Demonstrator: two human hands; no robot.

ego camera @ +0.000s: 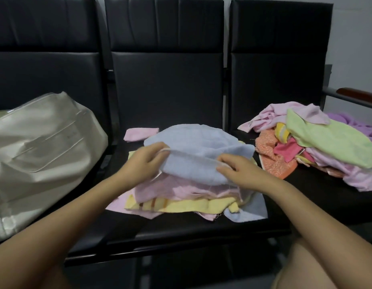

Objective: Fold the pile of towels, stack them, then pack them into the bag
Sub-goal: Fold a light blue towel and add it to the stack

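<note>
A light blue towel (193, 142) lies on top of a stack of pink, yellow and blue towels (181, 197) on the middle black seat. My left hand (143, 163) pinches the blue towel's near edge at its left end, and my right hand (241, 170) pinches the same edge at its right end. A loose pile of unfolded towels (318, 142), pink, green, orange, yellow and purple, covers the right seat. A cream bag (41, 151) lies on the left seat.
A small folded pink towel (139, 133) sits at the back of the middle seat. Black seat backs (166, 69) rise behind everything. A brown armrest (358, 95) juts out at the far right. My knee (326, 268) shows at the bottom right.
</note>
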